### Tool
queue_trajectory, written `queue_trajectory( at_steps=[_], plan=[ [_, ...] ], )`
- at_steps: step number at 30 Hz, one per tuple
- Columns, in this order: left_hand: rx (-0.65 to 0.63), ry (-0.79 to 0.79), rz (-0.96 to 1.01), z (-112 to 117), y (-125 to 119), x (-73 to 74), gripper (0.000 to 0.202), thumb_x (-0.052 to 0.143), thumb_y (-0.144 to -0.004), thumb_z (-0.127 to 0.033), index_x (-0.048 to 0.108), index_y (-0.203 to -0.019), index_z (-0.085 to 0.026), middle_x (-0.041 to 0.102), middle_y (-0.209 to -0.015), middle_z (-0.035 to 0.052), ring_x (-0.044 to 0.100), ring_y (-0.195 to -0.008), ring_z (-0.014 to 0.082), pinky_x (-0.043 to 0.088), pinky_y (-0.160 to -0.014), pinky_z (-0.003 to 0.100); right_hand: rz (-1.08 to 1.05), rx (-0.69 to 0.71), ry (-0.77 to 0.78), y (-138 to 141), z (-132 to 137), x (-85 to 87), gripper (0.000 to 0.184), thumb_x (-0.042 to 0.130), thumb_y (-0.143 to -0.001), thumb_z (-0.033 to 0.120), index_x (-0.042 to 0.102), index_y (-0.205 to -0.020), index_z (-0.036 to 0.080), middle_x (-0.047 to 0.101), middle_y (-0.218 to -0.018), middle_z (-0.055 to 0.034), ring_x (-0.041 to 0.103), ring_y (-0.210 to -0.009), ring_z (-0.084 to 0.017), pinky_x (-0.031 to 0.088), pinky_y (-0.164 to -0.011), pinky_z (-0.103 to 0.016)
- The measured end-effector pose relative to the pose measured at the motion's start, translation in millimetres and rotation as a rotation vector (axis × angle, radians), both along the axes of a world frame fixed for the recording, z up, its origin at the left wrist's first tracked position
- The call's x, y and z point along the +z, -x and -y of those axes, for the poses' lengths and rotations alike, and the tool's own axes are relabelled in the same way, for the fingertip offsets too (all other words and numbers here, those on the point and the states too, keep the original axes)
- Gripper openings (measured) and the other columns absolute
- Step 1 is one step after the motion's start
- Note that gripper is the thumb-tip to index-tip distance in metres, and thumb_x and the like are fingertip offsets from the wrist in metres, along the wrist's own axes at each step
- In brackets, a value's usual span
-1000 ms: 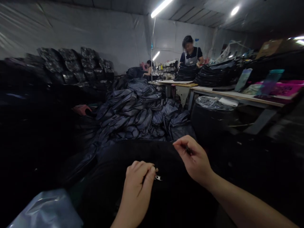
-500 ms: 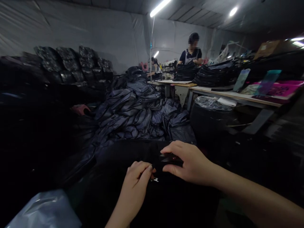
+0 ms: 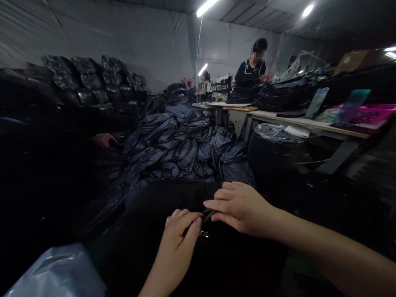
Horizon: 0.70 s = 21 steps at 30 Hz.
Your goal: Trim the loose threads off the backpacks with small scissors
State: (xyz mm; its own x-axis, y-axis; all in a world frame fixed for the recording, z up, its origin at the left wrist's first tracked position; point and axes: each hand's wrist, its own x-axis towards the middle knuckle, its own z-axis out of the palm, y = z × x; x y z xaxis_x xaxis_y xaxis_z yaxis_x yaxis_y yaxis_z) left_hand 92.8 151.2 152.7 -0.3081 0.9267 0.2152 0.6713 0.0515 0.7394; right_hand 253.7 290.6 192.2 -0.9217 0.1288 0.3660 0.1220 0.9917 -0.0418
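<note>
A black fabric piece (image 3: 173,192), likely part of a bag, lies before me, and its edges melt into the dark. Pinching it, my left hand (image 3: 181,237) has thumb and forefinger pressed together near a small silvery zipper pull (image 3: 203,234). My right hand (image 3: 239,208) is closed around a pair of thread snips (image 3: 209,213). Their metal blades point left, close to the left fingertips; most of the snips is hidden by the fingers. Whether the blades touch a thread, I cannot tell.
Beyond the fabric rises a heap of dark bags (image 3: 179,136). A white table (image 3: 291,119) at the right bears black stacks (image 3: 278,97), bottles and a pink basket (image 3: 375,114). Behind it a co-worker (image 3: 250,72) stands. A grey plastic bag (image 3: 58,272) lies lower left.
My right hand has moved left, bringing the snips' blades up to my left fingertips, and its fingers have drawn closer together. My left hand has barely moved. The co-worker leans over the stack.
</note>
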Motion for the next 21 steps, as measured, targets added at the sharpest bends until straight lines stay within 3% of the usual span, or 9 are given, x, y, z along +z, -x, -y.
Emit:
queue_trajectory(
  at_steps=[7,12,21],
  plan=[
    [0.023,0.038,0.032,-5,0,2.8,0.025,0.042,-0.092,-0.034,0.066,-0.089,-0.026,0.062,-0.083,-0.0014,0.053,-0.089,0.0175,0.034,-0.088,0.035,-0.058,-0.004,-0.045,-8,-7,-3.3,0.033,0.048,-0.092,0.037,0.057,-0.121,0.025,0.064,-0.094,-0.0037,0.049,-0.083,-0.017,0.036,-0.074,-0.033],
    [-0.003,0.04,0.026,-4,-1,2.6,0.026,0.041,-0.092,-0.034,0.062,-0.08,-0.025,0.061,-0.08,-0.0014,0.052,-0.086,0.0176,0.033,-0.087,0.035,-0.01,0.022,0.002,-2,-5,-7.7,0.032,0.05,-0.091,0.037,0.057,-0.12,0.026,0.064,-0.091,-0.0016,0.048,-0.082,-0.017,0.035,-0.073,-0.032],
    [-0.035,0.043,0.011,-2,0,2.0,0.028,0.039,-0.092,-0.035,0.062,-0.079,-0.024,0.058,-0.078,-0.0005,0.051,-0.083,0.0181,0.033,-0.088,0.035,0.02,0.03,0.059,4,-6,-5.3,0.029,0.052,-0.09,0.038,0.062,-0.114,0.027,0.065,-0.087,-0.0007,0.047,-0.079,-0.016,0.035,-0.071,-0.031]
  ],
)
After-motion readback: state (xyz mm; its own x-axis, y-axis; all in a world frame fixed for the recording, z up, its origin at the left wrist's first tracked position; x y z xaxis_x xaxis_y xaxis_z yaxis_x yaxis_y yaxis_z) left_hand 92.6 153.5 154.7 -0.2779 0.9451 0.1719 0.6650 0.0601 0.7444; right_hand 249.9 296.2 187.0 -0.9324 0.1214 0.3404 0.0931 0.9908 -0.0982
